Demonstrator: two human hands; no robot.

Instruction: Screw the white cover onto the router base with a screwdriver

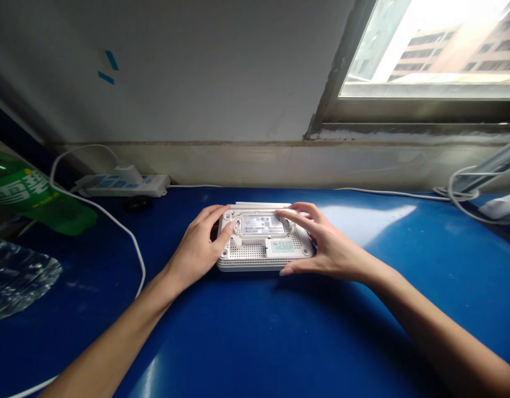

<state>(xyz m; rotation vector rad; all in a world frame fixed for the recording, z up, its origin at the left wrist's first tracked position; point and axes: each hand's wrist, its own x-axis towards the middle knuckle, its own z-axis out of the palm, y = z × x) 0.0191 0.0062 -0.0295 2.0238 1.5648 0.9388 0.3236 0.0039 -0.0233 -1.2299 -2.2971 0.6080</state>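
A white router point(250, 252) lies underside up in front of me, its perforated base showing a printed label in an oval recess and a second, pale green label near the front right. My left hand point(202, 239) grips its left end, thumb on the base and fingers round the far corner. On the right end, my right hand point(321, 237) spans the case, with fingers on the base near the oval recess and thumb at the front edge. A thin white strip shows along the router's back edge. Whether the case touches the table is hard to tell.
The blue table point(246, 342) meets a wall at the back. To the left are a green bottle point(60, 213), a clear plastic bottle point(22, 279), and a power strip point(155, 185) with a plugged-in charger and white cable point(126, 229). A coiled cable point(458, 194) lies at right.
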